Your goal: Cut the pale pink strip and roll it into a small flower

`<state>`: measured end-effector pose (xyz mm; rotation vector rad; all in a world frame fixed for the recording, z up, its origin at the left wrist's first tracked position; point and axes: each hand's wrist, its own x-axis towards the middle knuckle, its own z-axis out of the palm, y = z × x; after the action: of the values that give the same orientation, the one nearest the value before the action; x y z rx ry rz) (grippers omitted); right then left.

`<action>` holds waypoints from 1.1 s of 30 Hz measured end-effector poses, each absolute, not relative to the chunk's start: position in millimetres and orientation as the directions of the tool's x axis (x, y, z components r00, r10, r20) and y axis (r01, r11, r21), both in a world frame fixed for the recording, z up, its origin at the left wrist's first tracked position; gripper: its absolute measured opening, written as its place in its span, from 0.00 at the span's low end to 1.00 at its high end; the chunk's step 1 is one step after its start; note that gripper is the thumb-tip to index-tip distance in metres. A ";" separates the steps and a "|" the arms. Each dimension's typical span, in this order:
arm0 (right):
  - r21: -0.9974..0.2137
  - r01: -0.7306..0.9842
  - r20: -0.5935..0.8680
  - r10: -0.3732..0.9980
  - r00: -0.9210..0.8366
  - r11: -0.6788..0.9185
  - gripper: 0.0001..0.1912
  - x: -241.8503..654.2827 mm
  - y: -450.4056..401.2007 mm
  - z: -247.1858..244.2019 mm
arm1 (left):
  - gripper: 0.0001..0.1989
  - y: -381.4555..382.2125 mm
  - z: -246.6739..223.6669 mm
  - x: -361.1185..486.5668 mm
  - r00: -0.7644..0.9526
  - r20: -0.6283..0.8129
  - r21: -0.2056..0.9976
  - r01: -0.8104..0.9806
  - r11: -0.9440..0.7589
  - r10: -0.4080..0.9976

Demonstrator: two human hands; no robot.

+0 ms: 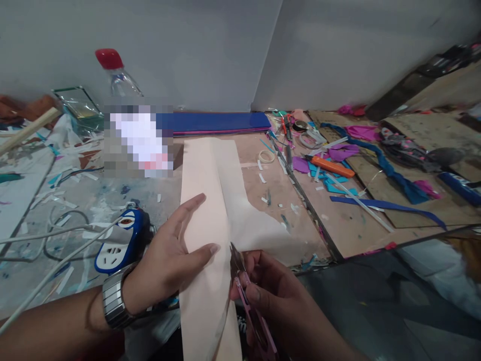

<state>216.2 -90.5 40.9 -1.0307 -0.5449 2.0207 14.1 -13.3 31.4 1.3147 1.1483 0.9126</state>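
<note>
A long pale peach sheet of paper (205, 170) runs from the table down past its front edge, with a fold or overlapping layer along its length. My left hand (169, 240) lies on the left side of this paper, thumb and index finger stretched apart; its other fingers are mostly hidden. At the paper's right side, my right hand (276, 291) is closed around pink-handled scissors (246, 293). It grips them near the pivot, and the handles hang towards the lower right. The blade tips point up and touch or nearly touch the paper's edge; I cannot tell which.
A blue and white power strip (120, 245) with cables lies left of my hand. Behind it stands a red-capped bottle (122, 80), partly blurred out. Dark blue sheets (221, 122) lie along the wall. On the right are a tape roll (266, 157), an orange cutter (332, 166) and coloured scraps.
</note>
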 end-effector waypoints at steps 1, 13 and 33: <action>-0.656 -0.461 -0.476 0.802 -0.362 -0.598 0.21 215.7 -90.5 41.2 | 0.41 -13.4 31.7 14.2 0.234 -0.113 0.989 0.116 0.088 0.966; -0.625 -0.515 -0.426 0.809 -0.404 -0.586 0.19 210.3 -95.4 34.4 | 0.34 -19.1 44.5 16.7 0.252 -0.116 0.977 0.201 0.065 0.961; -0.620 -0.564 -0.458 0.835 -0.304 -0.545 0.21 204.2 -96.5 29.1 | 0.30 -21.0 45.2 14.5 0.303 -0.200 0.974 0.163 0.156 0.932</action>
<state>204.2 -96.5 29.1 -0.9632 -0.4324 1.9551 14.5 -21.0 45.2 1.3067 1.1427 0.7718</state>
